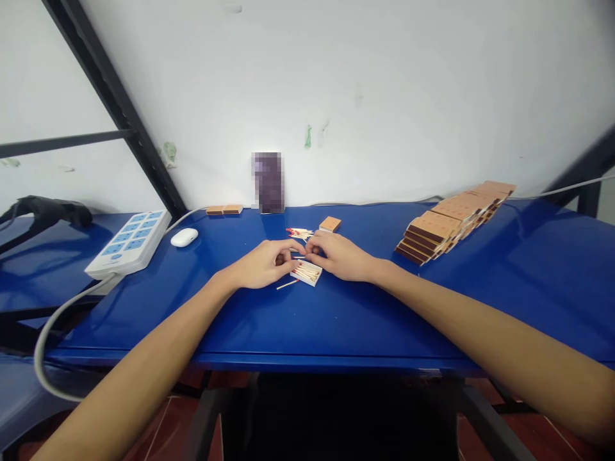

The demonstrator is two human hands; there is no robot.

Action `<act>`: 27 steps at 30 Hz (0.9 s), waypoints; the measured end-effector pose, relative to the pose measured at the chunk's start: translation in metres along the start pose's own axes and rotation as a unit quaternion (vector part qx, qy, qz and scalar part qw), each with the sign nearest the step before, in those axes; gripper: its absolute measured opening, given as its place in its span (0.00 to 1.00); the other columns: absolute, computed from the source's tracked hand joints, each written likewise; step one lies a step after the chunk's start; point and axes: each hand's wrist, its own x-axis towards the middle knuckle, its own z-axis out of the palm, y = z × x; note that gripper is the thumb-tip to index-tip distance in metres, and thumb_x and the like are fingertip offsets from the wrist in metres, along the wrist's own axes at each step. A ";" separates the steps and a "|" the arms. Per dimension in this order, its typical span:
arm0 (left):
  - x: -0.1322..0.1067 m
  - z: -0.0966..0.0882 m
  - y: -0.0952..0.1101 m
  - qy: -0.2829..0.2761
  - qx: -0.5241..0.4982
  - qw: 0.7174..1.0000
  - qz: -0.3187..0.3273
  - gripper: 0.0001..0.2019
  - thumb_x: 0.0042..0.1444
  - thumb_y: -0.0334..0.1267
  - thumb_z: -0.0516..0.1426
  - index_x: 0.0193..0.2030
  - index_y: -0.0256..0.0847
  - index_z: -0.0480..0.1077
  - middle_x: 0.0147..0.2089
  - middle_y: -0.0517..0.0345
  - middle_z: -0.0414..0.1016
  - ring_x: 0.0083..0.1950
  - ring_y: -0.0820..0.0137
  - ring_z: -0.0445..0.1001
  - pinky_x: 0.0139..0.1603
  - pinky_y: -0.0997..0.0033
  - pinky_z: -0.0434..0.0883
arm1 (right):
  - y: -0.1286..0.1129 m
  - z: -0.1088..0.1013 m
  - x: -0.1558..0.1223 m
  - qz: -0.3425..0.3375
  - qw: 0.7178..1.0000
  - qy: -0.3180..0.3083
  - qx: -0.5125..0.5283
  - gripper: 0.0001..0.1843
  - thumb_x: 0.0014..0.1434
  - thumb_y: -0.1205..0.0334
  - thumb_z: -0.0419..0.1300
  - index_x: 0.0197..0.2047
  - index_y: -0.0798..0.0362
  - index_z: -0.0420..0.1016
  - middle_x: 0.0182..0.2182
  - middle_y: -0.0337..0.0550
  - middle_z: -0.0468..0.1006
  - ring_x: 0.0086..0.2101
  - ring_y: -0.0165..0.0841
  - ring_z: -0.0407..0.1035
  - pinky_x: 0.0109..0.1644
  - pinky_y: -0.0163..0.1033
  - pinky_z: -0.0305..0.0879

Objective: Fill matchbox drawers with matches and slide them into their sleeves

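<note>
Both of my hands rest on the blue table and meet over a small open matchbox tray filled with matches. My left hand has its fingers curled, thumb and forefinger pinched near the tray's far end. My right hand is also curled, its fingertips pinched close to those of the left, apparently on a match. One loose match lies beside the tray. A small pile of red-tipped matches and a brown matchbox cover lie just beyond my hands.
A long row of stacked brown matchboxes leans at the right. A white and blue power strip with its grey cable, a white earbud case and two small matchboxes sit at the left. A dark blurred object stands against the wall.
</note>
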 end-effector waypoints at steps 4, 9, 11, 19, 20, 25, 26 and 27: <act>0.001 -0.001 -0.003 0.013 0.004 1.000 -0.001 0.13 0.62 0.37 0.48 0.50 0.41 0.69 0.27 0.64 0.69 0.27 0.74 0.65 0.30 0.73 0.61 | 0.001 0.006 0.008 0.020 1.000 0.012 -0.002 0.08 0.65 0.59 0.53 0.40 0.53 0.70 0.36 0.43 0.71 0.36 0.33 0.63 0.37 0.37 0.55; 0.000 -0.004 -0.003 0.014 0.049 0.999 0.001 0.13 0.64 0.36 0.45 0.47 0.41 0.69 0.28 0.65 0.68 0.29 0.73 0.65 0.34 0.72 0.60 | 0.002 0.009 0.013 0.040 0.999 0.009 -0.002 0.08 0.65 0.60 0.53 0.39 0.53 0.71 0.36 0.44 0.72 0.36 0.33 0.64 0.38 0.37 0.55; -0.001 -0.004 0.000 0.001 0.053 0.999 0.001 0.12 0.65 0.39 0.46 0.47 0.41 0.69 0.26 0.65 0.67 0.28 0.73 0.64 0.33 0.72 0.59 | 0.002 0.006 0.011 0.046 0.999 -0.006 -0.003 0.08 0.65 0.61 0.53 0.37 0.54 0.70 0.37 0.45 0.73 0.36 0.33 0.64 0.38 0.37 0.55; -0.001 -0.001 0.005 -0.014 0.089 0.996 -0.013 0.16 0.64 0.50 0.49 0.39 0.41 0.68 0.22 0.65 0.63 0.24 0.74 0.60 0.27 0.73 0.55 | 0.006 -0.018 -0.008 0.098 0.992 -0.077 -0.021 0.06 0.62 0.62 0.55 0.36 0.54 0.71 0.32 0.45 0.76 0.32 0.34 0.67 0.35 0.37 0.58; -0.001 0.000 0.005 -0.011 0.095 0.995 -0.013 0.16 0.65 0.51 0.48 0.38 0.41 0.68 0.22 0.65 0.63 0.24 0.74 0.60 0.27 0.73 0.55 | 0.006 -0.019 -0.009 0.102 0.991 -0.083 -0.021 0.07 0.62 0.62 0.55 0.36 0.54 0.71 0.32 0.45 0.76 0.32 0.34 0.67 0.35 0.37 0.58; 0.001 0.002 0.004 0.002 0.134 0.991 -0.009 0.16 0.67 0.49 0.46 0.38 0.41 0.67 0.24 0.64 0.66 0.25 0.72 0.63 0.29 0.71 0.56 | 0.006 -0.022 -0.011 0.108 0.989 -0.101 -0.017 0.06 0.60 0.63 0.55 0.33 0.53 0.71 0.29 0.43 0.76 0.28 0.33 0.67 0.32 0.36 0.57; 0.001 0.002 0.004 0.007 0.141 0.990 -0.008 0.17 0.67 0.48 0.45 0.38 0.41 0.67 0.26 0.63 0.68 0.27 0.72 0.64 0.31 0.71 0.57 | 0.005 -0.022 -0.011 0.108 0.989 -0.102 -0.018 0.06 0.59 0.64 0.55 0.32 0.53 0.71 0.29 0.43 0.76 0.28 0.32 0.67 0.32 0.36 0.57; 0.001 0.002 0.004 0.014 0.146 0.989 -0.007 0.17 0.68 0.48 0.44 0.38 0.41 0.68 0.28 0.61 0.69 0.28 0.71 0.65 0.32 0.70 0.58 | 0.005 -0.022 -0.011 0.109 0.989 -0.102 -0.019 0.06 0.59 0.64 0.55 0.31 0.53 0.71 0.28 0.42 0.76 0.28 0.32 0.67 0.31 0.36 0.56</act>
